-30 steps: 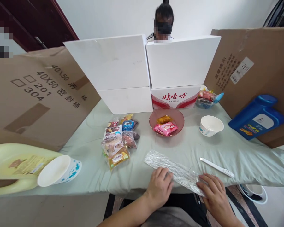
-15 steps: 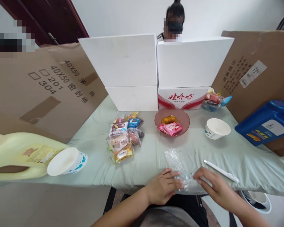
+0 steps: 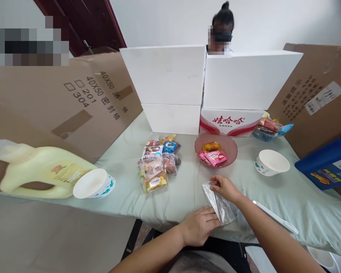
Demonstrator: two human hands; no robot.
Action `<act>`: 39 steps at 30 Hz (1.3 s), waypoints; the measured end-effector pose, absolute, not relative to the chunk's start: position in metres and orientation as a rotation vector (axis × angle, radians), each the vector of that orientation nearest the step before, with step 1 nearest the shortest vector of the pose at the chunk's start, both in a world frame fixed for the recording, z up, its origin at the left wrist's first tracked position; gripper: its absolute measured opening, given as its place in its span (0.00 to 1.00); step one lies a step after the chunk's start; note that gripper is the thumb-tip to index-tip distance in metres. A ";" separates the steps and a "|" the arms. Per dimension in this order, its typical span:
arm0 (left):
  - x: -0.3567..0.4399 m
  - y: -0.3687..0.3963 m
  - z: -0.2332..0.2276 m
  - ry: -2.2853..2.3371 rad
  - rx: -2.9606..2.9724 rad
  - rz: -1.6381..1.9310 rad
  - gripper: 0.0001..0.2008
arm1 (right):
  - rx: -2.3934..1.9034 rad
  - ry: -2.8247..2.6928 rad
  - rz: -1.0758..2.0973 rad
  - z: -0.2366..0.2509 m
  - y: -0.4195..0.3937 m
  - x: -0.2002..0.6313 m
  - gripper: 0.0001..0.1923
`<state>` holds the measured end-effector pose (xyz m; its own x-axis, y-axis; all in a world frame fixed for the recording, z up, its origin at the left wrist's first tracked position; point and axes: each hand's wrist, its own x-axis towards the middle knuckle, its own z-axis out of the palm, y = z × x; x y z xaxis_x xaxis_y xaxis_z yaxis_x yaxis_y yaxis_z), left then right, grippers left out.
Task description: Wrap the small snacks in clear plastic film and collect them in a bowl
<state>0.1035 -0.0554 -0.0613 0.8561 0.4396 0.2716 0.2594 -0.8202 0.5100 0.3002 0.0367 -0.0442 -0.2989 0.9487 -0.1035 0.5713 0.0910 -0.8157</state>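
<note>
A clear crinkled plastic bag (image 3: 220,204) lies on the pale green cloth near the table's front edge. My left hand (image 3: 200,225) pinches its near end against the cloth. My right hand (image 3: 225,187) grips its far end, just in front of the pink glass bowl (image 3: 229,143) that holds a few wrapped snacks. A pile of several snack packets (image 3: 156,163) lies to the left of the bowl. A white pen (image 3: 275,217) rests on the cloth to the right of my right forearm.
White paper bowls stand at the left (image 3: 92,184) and right (image 3: 271,162). A yellow jug (image 3: 42,172) lies at the left, a blue jug (image 3: 326,167) at the right. White boxes (image 3: 165,76) and cardboard sheets (image 3: 65,102) wall the table; another person sits behind them.
My right hand has moved from the bag's near end up to its far end by the pink bowl. The bag now lies shorter and more upright. The view has shifted left.
</note>
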 end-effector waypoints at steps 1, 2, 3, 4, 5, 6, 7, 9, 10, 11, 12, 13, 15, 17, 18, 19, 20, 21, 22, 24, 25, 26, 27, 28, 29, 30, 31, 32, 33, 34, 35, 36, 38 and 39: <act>0.104 -0.055 -0.060 0.513 2.564 0.542 0.21 | -1.517 -1.909 1.079 -0.045 0.037 0.299 0.13; 0.104 -0.055 -0.058 0.516 2.561 0.564 0.21 | -1.544 -1.899 1.061 -0.046 0.038 0.298 0.13; 0.104 -0.055 -0.056 0.523 2.557 0.594 0.20 | -1.567 -1.892 1.043 -0.047 0.038 0.297 0.13; 0.104 -0.055 -0.054 0.531 2.551 0.626 0.20 | -1.587 -1.888 1.025 -0.047 0.039 0.296 0.13; 0.104 -0.056 -0.052 0.540 2.543 0.660 0.20 | -1.603 -1.886 1.007 -0.048 0.039 0.296 0.13; 0.104 -0.056 -0.050 0.548 2.535 0.692 0.19 | -1.617 -1.886 0.989 -0.048 0.039 0.295 0.12; 0.103 -0.058 -0.049 0.549 2.525 0.723 0.19 | -1.630 -1.887 0.971 -0.048 0.039 0.295 0.12; 0.103 -0.062 -0.049 0.548 2.480 0.806 0.18 | -1.651 -1.893 0.937 -0.047 0.039 0.294 0.11; 0.103 -0.064 -0.049 0.589 2.425 0.883 0.18 | -1.659 -1.897 0.922 -0.047 0.038 0.294 0.11; 0.103 -0.065 -0.049 0.672 2.348 0.987 0.17 | -1.667 -1.902 0.909 -0.047 0.038 0.293 0.11; 0.104 -0.065 -0.047 0.786 2.254 1.101 0.15 | -1.672 -1.909 0.896 -0.046 0.038 0.293 0.11; 0.104 -0.064 -0.045 0.907 2.159 1.208 0.13 | -1.677 -1.917 0.884 -0.046 0.038 0.293 0.10; 0.106 -0.055 -0.037 1.052 2.065 1.316 0.09 | -1.684 -1.934 0.859 -0.047 0.037 0.292 0.10; 0.110 -0.039 -0.030 0.993 2.153 1.234 0.08 | -1.690 -1.952 0.829 -0.047 0.037 0.290 0.09; 0.113 -0.030 -0.028 0.942 2.224 1.146 0.07 | -1.692 -1.963 0.812 -0.047 0.037 0.290 0.09; 0.115 -0.020 -0.028 0.911 2.297 1.047 0.06 | -1.696 -1.974 0.793 -0.046 0.037 0.289 0.09; 0.117 -0.012 -0.029 0.906 2.365 0.946 0.05 | -1.700 -1.986 0.769 -0.045 0.037 0.289 0.10; 0.119 -0.006 -0.033 0.926 2.425 0.854 0.04 | -1.704 -1.997 0.739 -0.042 0.036 0.290 0.10; 0.120 -0.001 -0.037 0.960 2.473 0.776 0.03 | -1.707 -2.006 0.698 -0.038 0.035 0.291 0.10; 0.121 0.003 -0.045 1.013 2.538 0.682 0.04 | -1.703 -2.015 0.596 -0.029 0.028 0.294 0.11; 0.121 0.003 -0.049 1.020 2.556 0.663 0.05 | -1.692 -2.019 0.552 -0.024 0.022 0.296 0.11; 0.120 0.002 -0.051 1.023 2.566 0.657 0.07 | -1.661 -2.040 0.514 -0.020 0.013 0.298 0.12; 0.120 0.001 -0.052 1.019 2.576 0.656 0.09 | -1.603 -2.087 0.477 -0.018 0.002 0.300 0.12; 0.119 0.000 -0.053 1.012 2.589 0.650 0.11 | -1.523 -2.159 0.438 -0.017 -0.011 0.302 0.13; 0.119 -0.001 -0.052 1.007 2.604 0.636 0.13 | -1.423 -2.247 0.392 -0.019 -0.026 0.304 0.14; 0.118 -0.002 -0.051 1.004 2.619 0.613 0.14 | -1.319 -2.339 0.331 -0.023 -0.043 0.306 0.15; 0.118 -0.002 -0.050 1.005 2.632 0.588 0.15 | -1.238 -2.410 0.263 -0.028 -0.060 0.309 0.16; 0.118 -0.003 -0.049 1.008 2.641 0.563 0.16 | -1.194 -2.452 0.202 -0.034 -0.077 0.311 0.16; 0.119 -0.002 -0.048 1.011 2.649 0.538 0.16 | -1.192 -2.461 0.145 -0.039 -0.093 0.314 0.17; 0.119 -0.002 -0.047 1.012 2.654 0.517 0.17 | -1.204 -2.457 0.111 -0.044 -0.107 0.318 0.17; 0.119 -0.002 -0.046 1.007 2.659 0.500 0.17 | -1.220 -2.449 0.094 -0.047 -0.117 0.321 0.18; 0.119 -0.003 -0.045 0.998 2.661 0.488 0.17 | -1.236 -2.439 0.088 -0.049 -0.125 0.324 0.18; 0.119 -0.003 -0.044 0.972 2.660 0.477 0.17 | -1.267 -2.421 0.073 -0.049 -0.130 0.330 0.19; 0.118 -0.003 -0.043 0.955 2.659 0.478 0.17 | -1.288 -2.411 0.050 -0.048 -0.129 0.331 0.19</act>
